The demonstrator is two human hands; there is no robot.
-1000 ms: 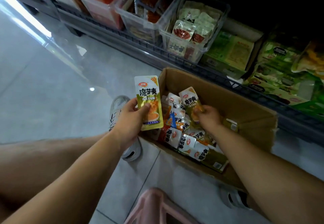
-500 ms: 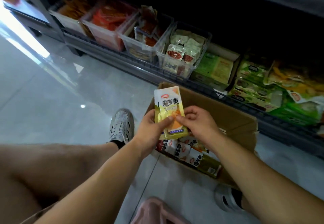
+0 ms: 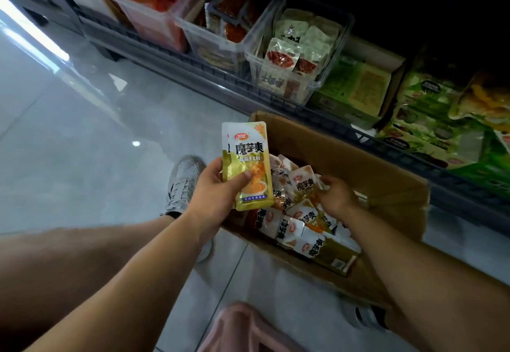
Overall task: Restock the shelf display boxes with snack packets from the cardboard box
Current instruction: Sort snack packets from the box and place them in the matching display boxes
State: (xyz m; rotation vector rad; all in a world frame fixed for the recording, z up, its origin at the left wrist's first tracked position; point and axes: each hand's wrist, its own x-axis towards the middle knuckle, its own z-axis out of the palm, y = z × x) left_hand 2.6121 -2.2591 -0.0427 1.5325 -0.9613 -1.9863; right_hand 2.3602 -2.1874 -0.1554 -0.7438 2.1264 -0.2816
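A person crouches on a tiled floor [image 3: 82, 131] beside one open cardboard box [image 3: 372, 169]. The left hand [image 3: 218, 186] grips a yellow-and-white snack packet [image 3: 248, 164] upright, thumb across its front, with the edge of a second packet just behind it. The right hand [image 3: 335, 197] is down inside the box, fingers bent onto the heap of matching packets [image 3: 298, 222], too many to count; whether it grips one is unclear. Behind the box, four clear bins [image 3: 292, 84] and at least two green display boxes [image 3: 356, 89] line the bottom shelf [image 3: 209, 73]
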